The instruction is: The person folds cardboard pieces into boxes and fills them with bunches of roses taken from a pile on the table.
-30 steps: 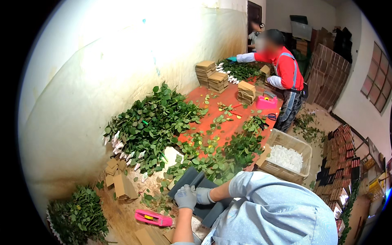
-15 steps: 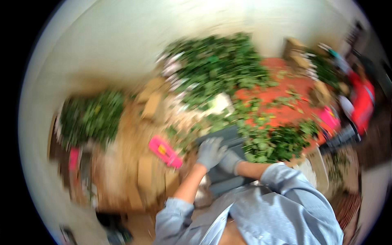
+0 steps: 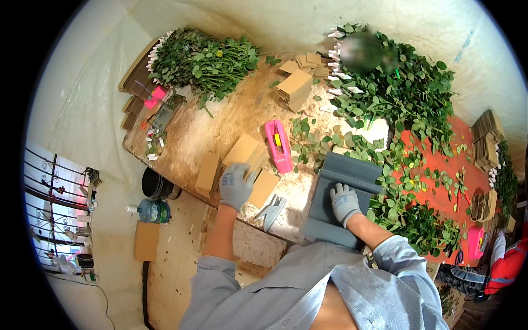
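Both my hands wear grey gloves. My left hand point(image 3: 236, 187) is at the near edge of a stack of brown cardboard sheets point(image 3: 245, 151), its fingers and thumb closed about the edge of the cardboard. On the dark grey plastic trough point(image 3: 324, 206) with raised ridges rests my right hand point(image 3: 345, 203), fingers stretched out, holding nothing. Between the hands lie a loose cardboard piece point(image 3: 264, 188) and a metal plier stapler point(image 3: 271, 213). A pink tape dispenser point(image 3: 279, 147) with a yellow core sits just beyond.
Leafy stems with white-wrapped ends form a pile point(image 3: 407, 88) at the far right and another point(image 3: 203, 66) at the far left. Loose leaves point(image 3: 352, 146) surround the trough. Folded cardboard point(image 3: 294, 88) stands at the back. A co-worker's red garment point(image 3: 509, 264) shows at the right edge.
My hands were together over the grey trough; now the left has moved left to the cardboard stack, while the right stays on the trough. The view has swung left and sharpened.
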`<action>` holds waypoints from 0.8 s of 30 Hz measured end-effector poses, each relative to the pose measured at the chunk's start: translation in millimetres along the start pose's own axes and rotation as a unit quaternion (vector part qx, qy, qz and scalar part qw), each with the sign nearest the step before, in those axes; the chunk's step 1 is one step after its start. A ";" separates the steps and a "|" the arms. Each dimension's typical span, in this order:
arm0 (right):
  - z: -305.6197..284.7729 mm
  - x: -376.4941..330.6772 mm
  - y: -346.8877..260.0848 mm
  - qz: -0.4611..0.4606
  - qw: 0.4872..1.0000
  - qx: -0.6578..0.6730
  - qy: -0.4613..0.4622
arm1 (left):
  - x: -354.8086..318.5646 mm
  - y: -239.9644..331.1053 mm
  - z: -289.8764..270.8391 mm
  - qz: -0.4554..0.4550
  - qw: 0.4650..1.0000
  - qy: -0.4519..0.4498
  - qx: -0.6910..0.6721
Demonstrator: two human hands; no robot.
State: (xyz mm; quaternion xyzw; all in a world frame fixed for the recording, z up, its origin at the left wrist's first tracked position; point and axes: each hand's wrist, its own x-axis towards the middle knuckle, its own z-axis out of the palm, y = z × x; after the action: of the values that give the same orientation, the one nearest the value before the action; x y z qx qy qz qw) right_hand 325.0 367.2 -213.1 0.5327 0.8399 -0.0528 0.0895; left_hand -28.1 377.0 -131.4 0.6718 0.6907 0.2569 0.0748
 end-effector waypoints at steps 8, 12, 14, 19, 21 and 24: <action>3.1 1.3 4.2 0.007 1.000 0.024 0.018 | -51.7 -33.1 90.2 -0.061 0.971 -0.149 0.177; 3.3 -0.5 3.1 0.008 0.999 0.017 0.033 | -54.0 -31.2 102.2 -0.082 0.965 -0.147 0.201; 3.0 -0.8 0.5 0.006 0.999 0.010 0.035 | -56.5 -35.5 100.9 -0.081 0.969 -0.141 0.185; 3.0 -2.4 0.5 0.012 0.999 0.027 0.036 | -57.4 -32.9 89.2 -0.066 0.982 -0.121 0.133; 2.3 -2.2 2.9 0.015 0.999 0.041 0.031 | -58.1 -12.2 73.2 -0.070 0.988 -0.088 0.105; -0.2 -2.3 5.5 0.016 0.998 0.055 0.034 | -48.2 32.3 39.1 -0.099 0.994 -0.042 0.009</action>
State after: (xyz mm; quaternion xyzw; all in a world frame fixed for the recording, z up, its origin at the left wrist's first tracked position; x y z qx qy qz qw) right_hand 330.9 367.5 -212.4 0.5518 0.8296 -0.0792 0.0319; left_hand 22.3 339.2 -161.9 0.6110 0.7524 0.2131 0.1226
